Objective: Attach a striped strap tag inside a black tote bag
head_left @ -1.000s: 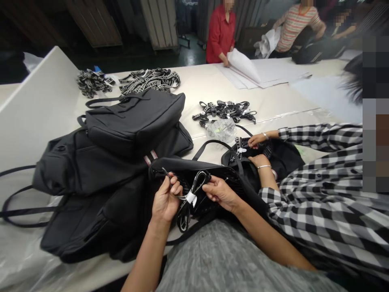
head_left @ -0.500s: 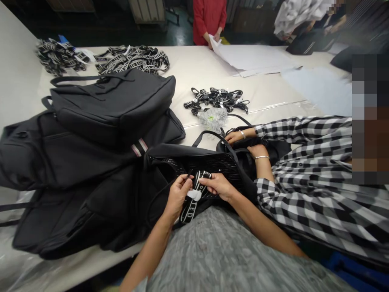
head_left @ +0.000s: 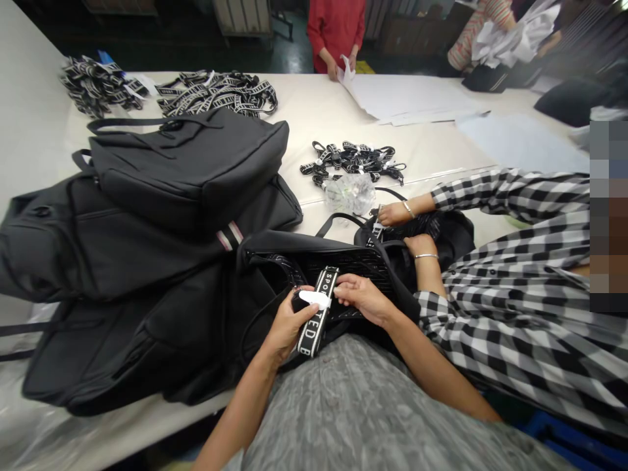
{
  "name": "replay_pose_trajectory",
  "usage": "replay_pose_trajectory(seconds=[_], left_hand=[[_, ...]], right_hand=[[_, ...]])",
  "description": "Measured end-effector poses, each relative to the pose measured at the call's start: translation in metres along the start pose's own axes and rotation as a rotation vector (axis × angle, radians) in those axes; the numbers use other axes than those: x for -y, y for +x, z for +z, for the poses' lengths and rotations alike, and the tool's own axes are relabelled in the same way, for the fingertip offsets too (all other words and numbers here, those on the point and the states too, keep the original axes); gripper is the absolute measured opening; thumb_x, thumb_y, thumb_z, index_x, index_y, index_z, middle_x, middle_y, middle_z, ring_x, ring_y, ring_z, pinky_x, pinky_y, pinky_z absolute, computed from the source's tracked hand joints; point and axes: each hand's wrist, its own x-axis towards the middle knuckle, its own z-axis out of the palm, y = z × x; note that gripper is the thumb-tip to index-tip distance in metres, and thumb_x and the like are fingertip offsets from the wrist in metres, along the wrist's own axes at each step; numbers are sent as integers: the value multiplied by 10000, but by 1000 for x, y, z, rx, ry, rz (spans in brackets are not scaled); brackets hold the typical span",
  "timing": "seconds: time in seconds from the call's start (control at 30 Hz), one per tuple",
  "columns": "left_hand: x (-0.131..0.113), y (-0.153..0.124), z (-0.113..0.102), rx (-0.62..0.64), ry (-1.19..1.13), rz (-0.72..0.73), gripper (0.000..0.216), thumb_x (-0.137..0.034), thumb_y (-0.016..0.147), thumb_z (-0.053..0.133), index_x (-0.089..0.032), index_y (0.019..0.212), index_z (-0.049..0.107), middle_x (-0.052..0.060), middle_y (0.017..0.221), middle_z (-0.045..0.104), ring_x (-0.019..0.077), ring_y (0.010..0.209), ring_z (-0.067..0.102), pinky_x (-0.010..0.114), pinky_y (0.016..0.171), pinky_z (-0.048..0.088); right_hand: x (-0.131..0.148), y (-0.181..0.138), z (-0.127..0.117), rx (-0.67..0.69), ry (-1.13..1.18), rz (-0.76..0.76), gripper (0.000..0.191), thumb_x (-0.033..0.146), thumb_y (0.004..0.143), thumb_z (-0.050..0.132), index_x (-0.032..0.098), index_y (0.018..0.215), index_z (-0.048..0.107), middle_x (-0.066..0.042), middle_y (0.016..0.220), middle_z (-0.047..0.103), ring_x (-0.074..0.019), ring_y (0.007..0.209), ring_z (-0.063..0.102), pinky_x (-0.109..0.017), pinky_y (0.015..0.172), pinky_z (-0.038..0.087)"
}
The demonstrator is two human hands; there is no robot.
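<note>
The black strap point(head_left: 318, 313) with white woven lettering, near the middle of the scene, is the only thing with readable text. Its near end shows the letters "TED", with a further letter, perhaps "B", just below; the rest is covered by a white tag point(head_left: 315, 299). The printed straps point(head_left: 218, 95) heaped far left carry lettering too small to read.

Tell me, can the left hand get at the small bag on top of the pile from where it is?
Probably yes. The left hand holds the strap at the open bag, and the small bag lies uncovered on the pile, with nothing between.
</note>
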Motion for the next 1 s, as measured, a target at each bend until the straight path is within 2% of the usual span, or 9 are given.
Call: replay_pose_trajectory(seconds=[0.1, 0.17, 0.3, 0.43, 0.5, 0.6, 0.73, 0.9, 1.0], left_hand=[[-1, -1, 2, -9, 12, 39, 488, -340, 684, 804, -226, 1088, 556, 5, 889, 663, 160, 750, 637, 272, 719, 498], [-5, -1, 3, -24, 140, 117, 404, -328, 723, 768, -230, 1070, 585, 5, 913, 660, 161, 782, 622, 263, 732, 481], [-16, 4, 10, -28, 501, 311, 275, -266, 795, 676, -245, 1061, 611, 8, 984, 668, 182, 878, 603, 267, 799, 431], [-24, 9, 14, -20, 667, 370, 165, -272, 855, 608, -249, 1017, 585, -7, 954, 651, 175, 868, 587, 259, 789, 399], [-27, 11, 14, -17, 635, 363, 133, -322, 876, 588, -242, 983, 588, -8, 927, 637, 168, 833, 571, 252, 766, 399], [-27, 15, 11, -10, 467, 262, 211, -430, 886, 565, -229, 935, 604, -21, 820, 599, 145, 732, 525, 232, 692, 398], [-23, 24, 4, -54, 299, 130, 308, -509, 857, 556, -212, 934, 587, -32, 758, 552, 117, 633, 489, 213, 594, 392], [-17, 31, 4, -51, 297, 26, 325, -458, 812, 554, -168, 956, 568, 13, 762, 593, 156, 640, 561, 280, 627, 469], [-14, 32, 14, -40, 407, 59, 245, -363, 804, 553, -165, 942, 595, 24, 758, 600, 181, 678, 571, 315, 673, 468]], right_hand=[[6, -12, -4, -40, -14, -91, 433, 355, 685, 811, 150, 1029, 648, -27, 813, 704, -112, 694, 631, -243, 667, 510], [11, -19, -3, -92, -74, -160, 395, 404, 757, 746, 143, 1036, 646, -50, 831, 714, -124, 681, 646, -274, 675, 532], [20, -23, 3, -59, -109, -184, 413, 439, 779, 713, 144, 1050, 614, -38, 725, 708, -137, 564, 642, -266, 533, 527], [25, -20, 5, -37, -6, -143, 381, 470, 764, 726, 160, 938, 588, -16, 641, 690, -108, 479, 605, -184, 411, 449], [26, -18, 3, -60, 1, -137, 370, 505, 783, 697, 157, 860, 600, 8, 582, 654, -71, 420, 547, -143, 357, 376], [29, -16, -2, -75, -87, -125, 384, 531, 805, 660, 150, 841, 624, 35, 500, 600, -44, 348, 461, -125, 308, 287], [35, -11, -16, -124, -209, -160, 371, 524, 793, 670, 154, 822, 649, 13, 532, 630, -62, 387, 500, -138, 331, 323], [43, 0, -42, -236, -227, -255, 324, 467, 749, 734, 146, 787, 713, -8, 645, 651, -48, 448, 507, -148, 371, 348], [46, 3, -48, -290, -148, -299, 302, 444, 732, 761, 148, 778, 719, -7, 645, 641, -54, 480, 517, -152, 392, 357]])
